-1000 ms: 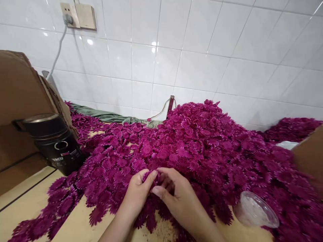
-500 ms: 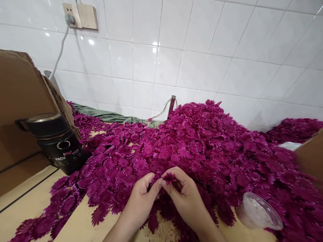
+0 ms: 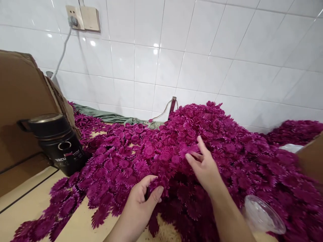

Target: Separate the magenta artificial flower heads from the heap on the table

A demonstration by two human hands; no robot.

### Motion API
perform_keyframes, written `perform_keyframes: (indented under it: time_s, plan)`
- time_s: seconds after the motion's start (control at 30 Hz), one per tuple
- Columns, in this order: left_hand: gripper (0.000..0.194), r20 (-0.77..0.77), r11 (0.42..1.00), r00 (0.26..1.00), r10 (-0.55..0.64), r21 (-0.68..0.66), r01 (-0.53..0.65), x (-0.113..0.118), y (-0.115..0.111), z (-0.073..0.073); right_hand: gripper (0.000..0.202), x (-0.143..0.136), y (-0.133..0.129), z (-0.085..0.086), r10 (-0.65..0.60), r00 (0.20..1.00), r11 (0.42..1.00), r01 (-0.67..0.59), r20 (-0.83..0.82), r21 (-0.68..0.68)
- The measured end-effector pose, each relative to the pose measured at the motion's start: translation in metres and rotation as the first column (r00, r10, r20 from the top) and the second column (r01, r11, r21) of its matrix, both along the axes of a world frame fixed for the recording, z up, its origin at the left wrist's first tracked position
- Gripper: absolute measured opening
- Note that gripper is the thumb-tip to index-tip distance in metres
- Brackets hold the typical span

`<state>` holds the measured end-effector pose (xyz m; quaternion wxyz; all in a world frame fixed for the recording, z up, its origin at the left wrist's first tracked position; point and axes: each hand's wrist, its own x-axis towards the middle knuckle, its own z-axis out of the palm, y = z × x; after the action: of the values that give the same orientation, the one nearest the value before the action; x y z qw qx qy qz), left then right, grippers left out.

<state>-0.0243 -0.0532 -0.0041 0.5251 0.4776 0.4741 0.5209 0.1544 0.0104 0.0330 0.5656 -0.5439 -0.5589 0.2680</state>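
My left hand [image 3: 141,205] is closed around a magenta fabric-like flower piece [image 3: 159,182], held between the thumb and fingers low in the middle. Farther forward and to the right, my right hand [image 3: 203,164] reaches into the heap of magenta flower pieces [image 3: 209,121], its fingers apart. A paler flower piece [image 3: 191,150] lies right at its fingertips; no firm grip on it shows. The heaped pieces are flat and round with fringed edges, and some are stacked in layers.
To the left stand a black vacuum bottle [image 3: 59,144] and a cardboard box [image 3: 22,111]. A clear plastic tub [image 3: 263,215] tilts at the lower right. Another brown carton [image 3: 311,158] borders the heap on the right. White tiled wall [image 3: 151,64] rises behind.
My hands were together over a flower piece. My right hand has parted from it and moved forward and right onto the heap, its fingers spreading; my left hand stays low, holding a flower piece.
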Motion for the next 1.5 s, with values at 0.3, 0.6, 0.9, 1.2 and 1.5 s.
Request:
perform_keyframes:
  time_s: [0.3,0.6,0.9,1.2,1.5]
  plan:
    - [0.039,-0.030,0.999,0.999,0.022,0.028,-0.021,0.003,0.011,0.002,0.009,-0.052,-0.049,-0.018,0.486,0.872,0.863,-0.471,0.051,-0.183]
    - [0.033,-0.083,0.975,0.971,0.223,0.027,-0.222,0.009,-0.004,-0.011,0.020,-0.016,-0.001,-0.019,-0.151,0.984,0.986,0.142,0.096,0.091]
    - [0.030,-0.025,1.000,1.000,-0.003,0.003,0.004,0.005,0.007,0.004,0.044,-0.012,-0.011,-0.008,-0.001,0.978,0.998,-0.011,0.208,0.056]
    - [0.052,-0.028,1.000,0.999,-0.022,-0.007,0.022,0.006,0.013,-0.003,0.009,-0.050,-0.050,-0.015,0.501,0.858,0.860,-0.478,0.115,-0.179]
    - [0.039,-0.185,0.982,0.978,0.093,0.179,-0.059,0.007,-0.003,-0.005,0.031,-0.012,-0.007,-0.024,-0.143,0.980,0.990,0.139,-0.137,-0.041]
